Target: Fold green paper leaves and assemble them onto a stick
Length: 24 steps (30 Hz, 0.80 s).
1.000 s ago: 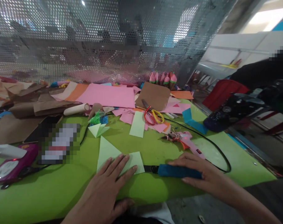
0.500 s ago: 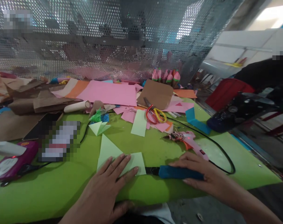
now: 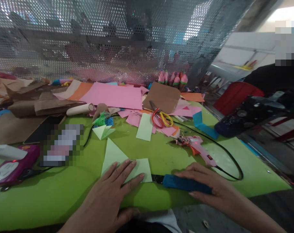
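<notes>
Pale green folded paper lies on the green table with one pointed flap standing out to the left. My left hand rests flat on it, fingers stretched out and pressing it down. In my right hand is a utility knife, its blue handle gripped between thumb and fingers. The dark blade points left and meets the paper's right edge. Its tip is hidden by the paper.
Behind my right hand lies a pink glue gun with a looping black cord. Scissors, a pale green strip and pink paper lie farther back. A purple device and a phone are left. A perforated metal panel stands behind.
The knife has shifted slightly left toward the paper, with its handle tilting a little. My left hand stays pressed in place on the paper.
</notes>
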Each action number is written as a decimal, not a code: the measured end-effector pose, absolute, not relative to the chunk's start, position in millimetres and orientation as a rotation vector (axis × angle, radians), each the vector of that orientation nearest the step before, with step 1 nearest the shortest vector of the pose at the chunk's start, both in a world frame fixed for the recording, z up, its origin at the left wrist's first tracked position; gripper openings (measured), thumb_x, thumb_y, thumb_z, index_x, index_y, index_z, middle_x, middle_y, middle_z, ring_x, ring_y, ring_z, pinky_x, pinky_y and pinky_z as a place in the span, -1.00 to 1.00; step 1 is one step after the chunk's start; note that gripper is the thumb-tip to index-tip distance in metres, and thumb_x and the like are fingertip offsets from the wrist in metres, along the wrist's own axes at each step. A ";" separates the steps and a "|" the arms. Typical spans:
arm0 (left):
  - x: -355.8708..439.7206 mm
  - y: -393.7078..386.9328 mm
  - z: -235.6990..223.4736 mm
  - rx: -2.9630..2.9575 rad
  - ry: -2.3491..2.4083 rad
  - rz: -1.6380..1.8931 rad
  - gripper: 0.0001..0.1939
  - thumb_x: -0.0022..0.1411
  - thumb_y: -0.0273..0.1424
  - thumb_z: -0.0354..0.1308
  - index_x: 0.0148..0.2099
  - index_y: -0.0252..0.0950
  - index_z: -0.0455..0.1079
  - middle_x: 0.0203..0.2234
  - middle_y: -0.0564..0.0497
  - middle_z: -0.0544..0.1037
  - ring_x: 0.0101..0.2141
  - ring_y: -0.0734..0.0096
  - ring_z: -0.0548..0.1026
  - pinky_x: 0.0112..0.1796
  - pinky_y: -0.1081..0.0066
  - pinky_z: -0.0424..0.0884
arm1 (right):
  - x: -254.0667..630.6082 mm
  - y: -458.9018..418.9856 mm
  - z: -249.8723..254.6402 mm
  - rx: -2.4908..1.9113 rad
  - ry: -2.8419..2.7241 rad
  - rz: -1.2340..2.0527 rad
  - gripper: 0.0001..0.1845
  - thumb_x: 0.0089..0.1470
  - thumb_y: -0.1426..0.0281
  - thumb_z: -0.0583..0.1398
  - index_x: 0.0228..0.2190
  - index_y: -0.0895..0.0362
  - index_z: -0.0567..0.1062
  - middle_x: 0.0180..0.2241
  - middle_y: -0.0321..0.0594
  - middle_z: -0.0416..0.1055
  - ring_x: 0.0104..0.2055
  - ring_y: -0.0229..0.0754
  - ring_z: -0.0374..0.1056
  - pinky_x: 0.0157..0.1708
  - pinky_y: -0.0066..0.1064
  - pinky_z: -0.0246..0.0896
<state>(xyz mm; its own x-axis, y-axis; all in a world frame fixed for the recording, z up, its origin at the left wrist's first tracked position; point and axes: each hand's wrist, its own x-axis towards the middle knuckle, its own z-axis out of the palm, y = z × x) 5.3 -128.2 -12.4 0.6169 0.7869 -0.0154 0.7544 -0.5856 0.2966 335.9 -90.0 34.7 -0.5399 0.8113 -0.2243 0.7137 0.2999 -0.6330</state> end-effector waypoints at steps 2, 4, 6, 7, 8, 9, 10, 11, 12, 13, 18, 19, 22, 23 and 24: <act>4.8 -128.5 -12.3 2.573 1.250 0.173 -0.24 0.23 -0.04 0.04 0.36 0.08 -0.23 0.36 0.03 -0.21 0.30 0.09 -0.10 0.21 -0.06 0.02 | 338.9 -92.2 33.2 -1.439 -2.426 1.082 -0.55 0.14 0.22 0.17 0.08 -0.16 0.37 -0.07 -0.18 0.37 -0.02 -0.03 0.31 -0.03 -0.19 0.24; 4.4 -128.9 -12.1 2.574 1.249 0.185 -0.24 0.23 -0.03 0.04 0.36 0.07 -0.23 0.36 0.03 -0.21 0.30 0.09 -0.09 0.21 -0.06 0.02 | 345.8 -94.5 28.2 -1.451 -2.431 1.063 -0.55 0.13 0.20 0.17 0.08 -0.17 0.37 -0.02 -0.17 0.36 0.03 0.02 0.28 0.02 -0.12 0.20; 4.3 -129.3 -11.9 2.576 1.241 0.204 -0.25 0.23 -0.03 0.05 0.35 0.07 -0.21 0.36 0.04 -0.21 0.30 0.08 -0.09 0.21 -0.06 0.02 | 352.9 -97.2 22.3 -1.496 -2.424 1.017 -0.53 0.11 0.18 0.19 0.07 -0.18 0.38 0.03 -0.16 0.33 0.10 0.09 0.22 0.07 -0.06 0.14; 4.4 -129.4 -11.9 2.578 1.236 0.214 -0.26 0.23 -0.04 0.05 0.35 0.08 -0.20 0.36 0.04 -0.21 0.30 0.07 -0.08 0.21 -0.06 0.02 | 355.4 -98.8 20.0 -1.522 -2.415 0.991 -0.53 0.10 0.18 0.20 0.07 -0.18 0.38 0.06 -0.16 0.32 0.13 0.11 0.19 0.08 -0.04 0.12; 4.5 -129.5 -12.0 2.578 1.235 0.224 -0.26 0.23 -0.04 0.05 0.35 0.08 -0.19 0.36 0.04 -0.21 0.30 0.06 -0.07 0.21 -0.06 0.02 | 356.9 -100.5 18.5 -1.542 -2.407 0.970 -0.53 0.09 0.18 0.20 0.07 -0.18 0.39 0.07 -0.17 0.32 0.14 0.13 0.18 0.08 -0.04 0.12; 4.7 -129.6 -12.2 2.580 1.235 0.230 -0.27 0.23 -0.04 0.05 0.35 0.09 -0.18 0.36 0.05 -0.21 0.29 0.06 -0.07 0.20 -0.06 0.02 | 357.5 -102.1 17.8 -1.552 -2.398 0.956 -0.53 0.09 0.18 0.20 0.07 -0.18 0.39 0.06 -0.16 0.32 0.14 0.13 0.18 0.07 -0.05 0.14; 4.8 -129.6 -12.4 2.580 1.238 0.234 -0.27 0.23 -0.04 0.05 0.35 0.10 -0.18 0.36 0.05 -0.21 0.29 0.05 -0.07 0.20 -0.07 0.03 | 357.4 -103.8 18.0 -1.549 -2.394 0.951 -0.53 0.09 0.18 0.20 0.07 -0.17 0.39 0.05 -0.15 0.34 0.12 0.12 0.21 0.05 -0.06 0.17; 4.9 -129.6 -12.7 2.582 1.240 0.235 -0.27 0.23 -0.04 0.05 0.35 0.10 -0.19 0.36 0.04 -0.22 0.29 0.05 -0.06 0.20 -0.07 0.03 | 357.0 -105.2 18.8 -1.536 -2.396 0.952 -0.53 0.09 0.18 0.19 0.07 -0.16 0.40 0.02 -0.15 0.36 0.08 0.11 0.25 0.03 -0.08 0.20; 5.0 -129.6 -12.8 2.583 1.240 0.235 -0.26 0.23 -0.04 0.05 0.35 0.10 -0.19 0.36 0.04 -0.22 0.29 0.05 -0.06 0.20 -0.07 0.03 | 356.5 -106.4 20.1 -1.524 -2.398 0.957 -0.53 0.09 0.18 0.19 0.07 -0.15 0.40 -0.02 -0.14 0.38 0.05 0.10 0.28 0.00 -0.09 0.23; 5.0 -129.7 -13.0 2.584 1.239 0.231 -0.26 0.22 -0.03 0.05 0.35 0.11 -0.19 0.36 0.04 -0.22 0.29 0.05 -0.06 0.20 -0.08 0.03 | 356.2 -107.4 21.4 -1.515 -2.400 0.961 -0.53 0.09 0.19 0.19 0.06 -0.14 0.41 -0.04 -0.13 0.39 0.02 0.09 0.30 -0.02 -0.11 0.25; 4.9 -130.0 -12.4 2.583 1.233 0.217 -0.26 0.22 0.00 0.02 0.35 0.10 -0.21 0.36 0.04 -0.20 0.30 0.06 -0.07 0.20 -0.07 0.03 | 354.1 -107.1 25.0 -1.504 -2.407 0.952 -0.56 0.10 0.20 0.20 0.04 -0.15 0.43 -0.04 -0.14 0.38 0.03 0.07 0.29 0.00 -0.11 0.23; 4.9 -130.0 -12.3 2.582 1.231 0.221 -0.26 0.22 0.01 0.02 0.35 0.10 -0.21 0.36 0.04 -0.21 0.30 0.07 -0.07 0.20 -0.07 0.02 | 352.7 -106.1 24.9 -1.502 -2.401 0.958 -0.56 0.10 0.20 0.19 0.04 -0.15 0.43 -0.03 -0.14 0.37 0.03 0.07 0.29 0.01 -0.11 0.22; 5.0 -129.6 -12.1 2.575 1.228 0.231 -0.26 0.22 0.00 0.03 0.35 0.10 -0.20 0.36 0.06 -0.22 0.30 0.07 -0.07 0.20 -0.06 0.01 | 348.5 -102.6 24.4 -1.518 -2.379 0.983 -0.57 0.12 0.18 0.18 0.05 -0.16 0.41 0.00 -0.15 0.34 0.05 0.06 0.28 0.01 -0.11 0.22; 5.1 -129.5 -12.1 2.571 1.230 0.234 -0.26 0.22 -0.01 0.04 0.35 0.10 -0.19 0.36 0.06 -0.22 0.30 0.07 -0.07 0.21 -0.06 0.00 | 348.1 -101.5 24.3 -1.523 -2.376 0.994 -0.57 0.11 0.18 0.18 0.05 -0.17 0.41 0.02 -0.16 0.34 0.05 0.06 0.28 0.01 -0.12 0.23; 5.2 -129.3 -12.1 2.567 1.234 0.237 -0.26 0.22 -0.02 0.05 0.34 0.10 -0.18 0.36 0.07 -0.21 0.29 0.06 -0.07 0.21 -0.06 0.00 | 348.3 -100.7 24.3 -1.526 -2.374 1.005 -0.56 0.11 0.17 0.18 0.05 -0.18 0.41 0.02 -0.17 0.34 0.05 0.05 0.28 0.01 -0.12 0.24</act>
